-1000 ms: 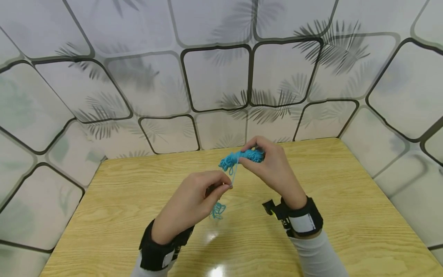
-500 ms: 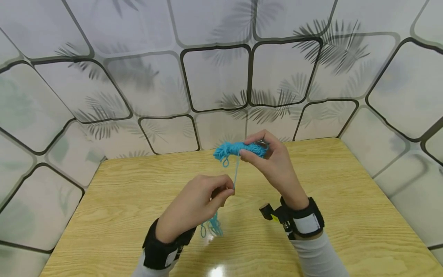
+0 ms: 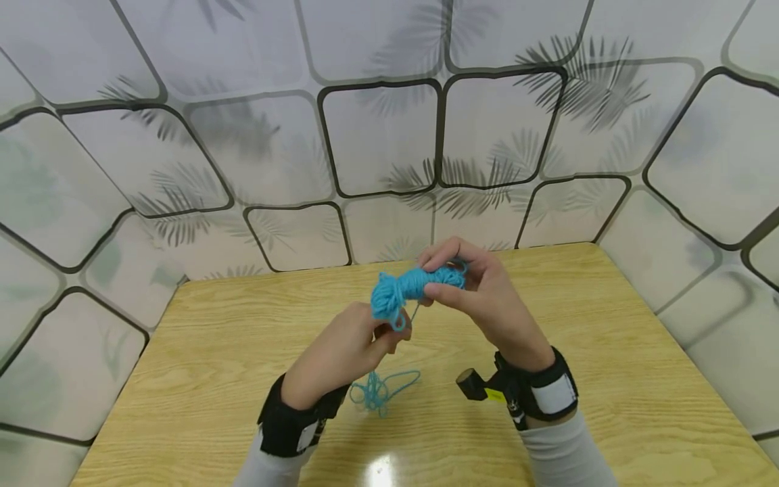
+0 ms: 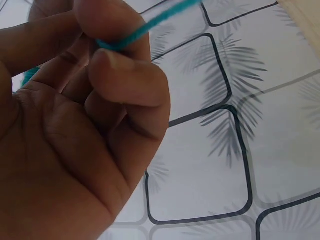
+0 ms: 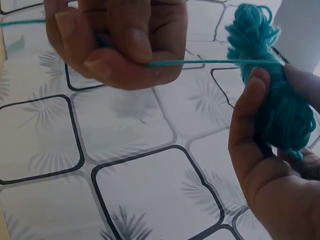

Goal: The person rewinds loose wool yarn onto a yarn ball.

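A bundle of turquoise yarn (image 3: 414, 284), wound round its middle with loops at both ends, is gripped by my right hand (image 3: 481, 291) between thumb and fingers. From the bundle's middle a taut strand runs to my left hand (image 3: 347, 348), which pinches it with curled fingers. The right wrist view shows this strand (image 5: 200, 62) stretched between the left hand and the bundle (image 5: 275, 95). In the left wrist view the strand (image 4: 165, 17) passes between thumb and finger. Below the left hand, loose turquoise yarn (image 3: 376, 392) lies or hangs in loops; how much touches the table cannot be told.
A light wood-grain table (image 3: 213, 352) spreads beneath both hands. Behind it and at its sides stand pale walls (image 3: 389, 149) with dark outlines and leaf patterns. Black straps with cameras (image 3: 535, 389) sit on both wrists.
The bundle's left end has swung down and nearer, now in front of the left fingers. The left hand keeps its pinch on the strand. The loose yarn below is more spread out.
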The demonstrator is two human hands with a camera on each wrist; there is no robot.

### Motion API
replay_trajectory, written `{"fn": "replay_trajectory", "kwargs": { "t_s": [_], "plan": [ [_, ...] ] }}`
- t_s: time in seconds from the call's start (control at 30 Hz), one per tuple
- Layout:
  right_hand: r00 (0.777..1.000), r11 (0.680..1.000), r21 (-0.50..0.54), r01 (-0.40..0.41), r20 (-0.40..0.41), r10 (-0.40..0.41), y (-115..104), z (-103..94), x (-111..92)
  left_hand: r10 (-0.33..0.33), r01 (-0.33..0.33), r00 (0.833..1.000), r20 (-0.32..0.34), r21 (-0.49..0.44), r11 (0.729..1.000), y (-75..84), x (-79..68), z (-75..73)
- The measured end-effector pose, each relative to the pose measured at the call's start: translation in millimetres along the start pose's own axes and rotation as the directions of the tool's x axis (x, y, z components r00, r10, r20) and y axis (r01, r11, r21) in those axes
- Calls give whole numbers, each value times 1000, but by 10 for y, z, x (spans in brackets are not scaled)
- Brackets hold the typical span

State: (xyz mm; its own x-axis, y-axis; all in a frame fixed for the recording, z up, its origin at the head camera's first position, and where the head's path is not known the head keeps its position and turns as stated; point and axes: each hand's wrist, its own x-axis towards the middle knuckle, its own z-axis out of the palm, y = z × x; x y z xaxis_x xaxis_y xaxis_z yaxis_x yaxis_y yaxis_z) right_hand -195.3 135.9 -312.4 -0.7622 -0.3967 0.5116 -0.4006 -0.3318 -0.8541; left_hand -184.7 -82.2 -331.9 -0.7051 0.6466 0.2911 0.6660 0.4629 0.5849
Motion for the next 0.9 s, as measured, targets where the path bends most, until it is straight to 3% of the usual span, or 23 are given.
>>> {"fn": "replay_trajectory", "kwargs": {
  "t_s": [0.13,0.27,0.37,0.43,0.57,0.7,0.9],
  "plan": [
    [977,998,-67,-20,211,34,10,13,-25,-18,17,999,-39,-36,999,-80,13,-38],
    [910,988,-146,-53,400,108,25,51,-31,-33,28,995,-96,-48,998,-127,-9,-112],
    [865,971,-233,-51,476,160,44,70,-21,-37,31,989,-146,-40,999,-119,-44,-168],
    [857,948,-316,-23,483,181,63,73,-19,-37,30,984,-174,-44,999,-93,-66,-196],
    [892,849,-529,10,389,231,114,53,-9,-20,11,980,-200,-44,999,-29,-92,-215],
    [935,739,-673,-33,241,261,159,34,9,14,-18,982,-189,-20,1000,48,-94,-183],
    [976,688,-715,-125,38,216,144,30,35,64,-63,984,-167,7,998,146,-75,-88]
  ]
}}
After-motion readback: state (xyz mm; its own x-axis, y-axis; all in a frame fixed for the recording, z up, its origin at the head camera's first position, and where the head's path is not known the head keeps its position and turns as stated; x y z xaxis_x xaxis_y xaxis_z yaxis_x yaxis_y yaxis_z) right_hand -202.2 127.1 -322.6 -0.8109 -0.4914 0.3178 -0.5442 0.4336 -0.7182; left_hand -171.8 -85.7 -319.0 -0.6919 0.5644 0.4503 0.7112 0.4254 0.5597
